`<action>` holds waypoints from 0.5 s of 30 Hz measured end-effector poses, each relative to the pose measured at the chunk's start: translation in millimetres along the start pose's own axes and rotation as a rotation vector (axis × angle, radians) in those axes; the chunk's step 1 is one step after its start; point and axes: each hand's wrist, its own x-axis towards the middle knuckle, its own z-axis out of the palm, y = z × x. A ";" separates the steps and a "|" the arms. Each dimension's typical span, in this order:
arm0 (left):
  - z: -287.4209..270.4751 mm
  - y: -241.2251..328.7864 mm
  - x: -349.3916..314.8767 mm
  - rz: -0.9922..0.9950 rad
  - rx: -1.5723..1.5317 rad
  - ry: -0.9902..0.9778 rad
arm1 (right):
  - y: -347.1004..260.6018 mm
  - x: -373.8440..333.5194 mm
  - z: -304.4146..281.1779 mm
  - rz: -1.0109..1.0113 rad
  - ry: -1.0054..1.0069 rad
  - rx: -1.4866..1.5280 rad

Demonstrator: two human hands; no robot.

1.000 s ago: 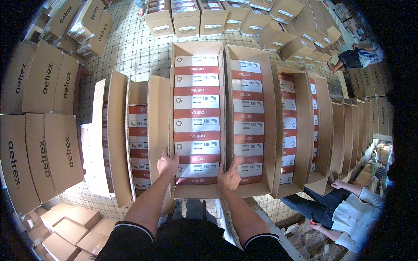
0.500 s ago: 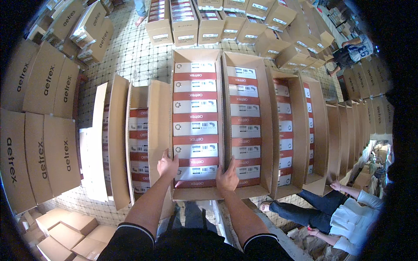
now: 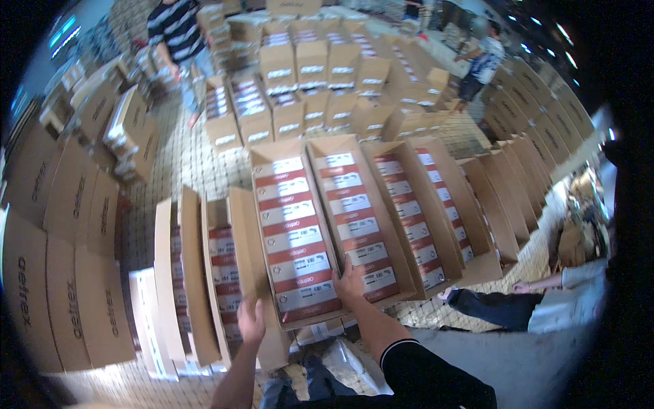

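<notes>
A long open carton (image 3: 257,163) stands before me, tilted slightly, with a row of white and red shoe boxes (image 3: 300,256) in it. My right hand (image 3: 349,283) grips its right wall near the front, thumb on the inner side and fingers toward the neighbouring carton. That second open carton (image 3: 388,235) also holds a row of white and red boxes. To the left of the first carton, my left hand (image 3: 251,320) has its fingers stretched upward beside a raised cardboard flap (image 3: 246,232). It appears to hold nothing.
More open cartons (image 3: 501,204) line up to the right; closed cartons (image 3: 75,300) are stacked at left. Filled cartons (image 3: 313,61) stand in rows at the back. One person in stripes (image 3: 178,34) stands far left, another (image 3: 485,58) far right, and a third (image 3: 569,303) near right.
The view has tilted up, showing more of the room. My left hand has come off the carton's left wall and moved outward; my right hand stays on the right wall.
</notes>
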 end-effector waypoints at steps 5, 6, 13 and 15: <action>-81.8 -66.6 -117.5 -0.061 0.468 0.205 | -8.0 -54.6 -13.6 -0.169 0.309 -0.009; -95.9 -87.1 -131.3 -0.320 0.302 -0.008 | -9.4 -80.9 -11.1 -0.242 0.377 -0.019; -133.9 -147.2 -154.3 -0.296 0.109 -0.500 | -40.4 -301.2 81.7 -0.347 -0.050 0.056; -138.8 -137.3 -147.6 -0.325 0.250 -0.553 | -51.8 -326.0 101.3 -0.209 -0.289 0.034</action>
